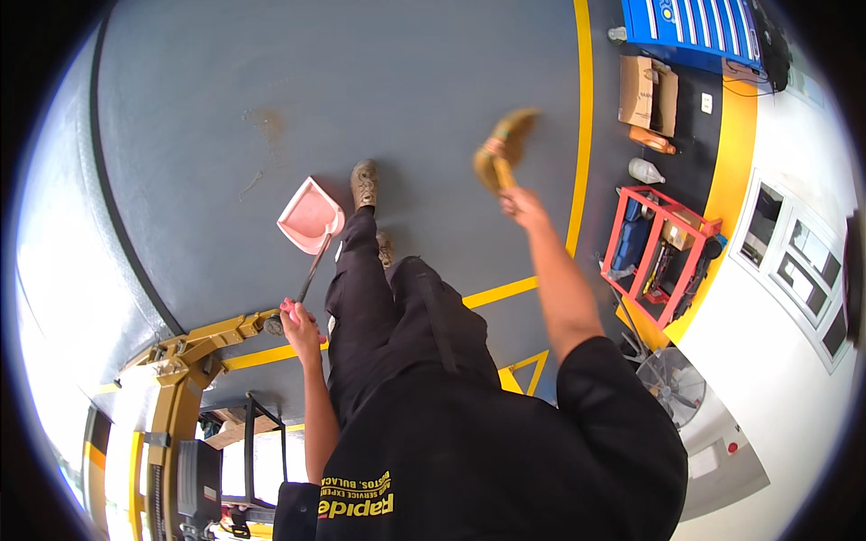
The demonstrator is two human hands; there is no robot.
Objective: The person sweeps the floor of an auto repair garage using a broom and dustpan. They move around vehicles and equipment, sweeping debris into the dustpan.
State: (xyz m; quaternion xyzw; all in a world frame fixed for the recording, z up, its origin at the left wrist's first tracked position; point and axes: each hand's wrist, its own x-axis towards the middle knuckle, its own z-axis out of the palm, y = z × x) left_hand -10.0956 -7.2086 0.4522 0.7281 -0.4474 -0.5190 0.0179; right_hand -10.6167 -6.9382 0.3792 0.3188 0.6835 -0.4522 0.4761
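My left hand (305, 332) is closed around the pink grip of a long-handled dustpan. The pink pan (308, 219) is at the floor, left of my front shoe (364, 185), and its dark handle slants back to my fist. Off to the right, my right arm is stretched forward. My right hand (521, 206) grips a yellow-brown broom (511, 142) by its short handle. The broom's fibre head points away from me and is slightly smeared; whether it touches the floor I cannot tell. A brownish patch of dirt (269, 124) marks the grey floor beyond the dustpan.
A yellow vehicle lift (185, 361) stands at near left. Along the right side are a red cart (663, 257), a plastic bottle (645, 170), a cardboard box (637, 95), a blue tool cabinet (690, 22) and a fan (670, 386). Yellow lines (584, 108) cross the floor.
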